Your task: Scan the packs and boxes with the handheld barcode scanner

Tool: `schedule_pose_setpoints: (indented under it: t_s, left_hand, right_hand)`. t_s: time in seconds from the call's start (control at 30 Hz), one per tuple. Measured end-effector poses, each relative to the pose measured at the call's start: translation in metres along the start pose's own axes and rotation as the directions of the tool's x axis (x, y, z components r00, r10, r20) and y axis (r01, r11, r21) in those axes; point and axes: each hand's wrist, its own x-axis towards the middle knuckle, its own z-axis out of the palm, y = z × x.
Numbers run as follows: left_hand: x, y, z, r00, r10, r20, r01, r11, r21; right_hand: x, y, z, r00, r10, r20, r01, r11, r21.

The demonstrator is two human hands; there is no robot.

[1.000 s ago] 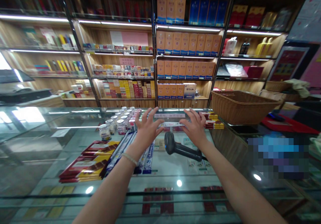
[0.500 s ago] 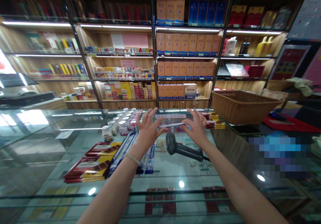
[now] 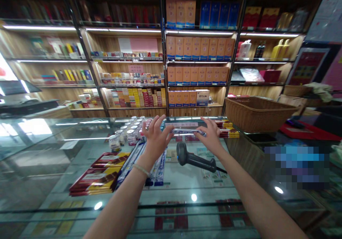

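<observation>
A long, slim blue-and-white snack packet (image 3: 185,131) is stretched level between my hands above the glass counter. My left hand (image 3: 156,139) pinches its left end with thumb and finger, the other fingers raised. At the opposite end, my right hand (image 3: 210,137) has a similar pinch. Just below them lies a black barcode scanner (image 3: 196,158) on the glass. Similar long blue-and-white packets (image 3: 159,169) are laid out under and beside my left forearm. Left of these are stacked red-and-yellow chocolate bars (image 3: 100,174).
Small lidded jars (image 3: 130,137) stand in rows behind my left hand. More red-and-yellow bars (image 3: 229,129) lie past my right hand, near a wicker basket (image 3: 259,114). Shelves of boxed goods (image 3: 197,48) line the back wall. A blurred-out patch covers the right side.
The packet has turned between my fingers: its pale, thin side showed before, and its blue-and-white patterned face shows now. Both hands stay in nearly the same place.
</observation>
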Motion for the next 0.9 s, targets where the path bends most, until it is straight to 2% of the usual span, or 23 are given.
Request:
schedule_pose_setpoints:
  t_s: [0.17, 0.43, 0.6, 0.73, 0.9]
  left_hand:
    - [0.001, -0.002, -0.001, 1.000, -0.025, -0.006, 0.025, 1.000, 0.014]
    - [0.000, -0.005, -0.002, 0.997, -0.080, 0.007, 0.080, 0.996, 0.034]
    - [0.001, -0.008, -0.004, 0.992, -0.111, 0.053, 0.109, 0.993, 0.044]
    - [0.001, -0.009, -0.002, 0.989, -0.128, 0.080, 0.126, 0.992, 0.026]
    - [0.003, -0.008, 0.000, 0.993, -0.086, 0.076, 0.085, 0.996, 0.024]
  right_hand:
    - [0.000, 0.003, 0.002, 1.000, -0.019, -0.023, 0.019, 1.000, 0.002]
    - [0.005, 0.011, 0.002, 0.988, 0.029, -0.152, -0.028, 1.000, 0.012]
    - [0.007, 0.018, -0.001, 0.976, 0.046, -0.212, -0.038, 0.998, 0.041]
    - [0.006, 0.022, 0.001, 0.976, 0.041, -0.212, -0.036, 0.999, 0.025]
    - [0.008, 0.023, 0.002, 0.970, 0.057, -0.237, -0.055, 0.998, 0.018]
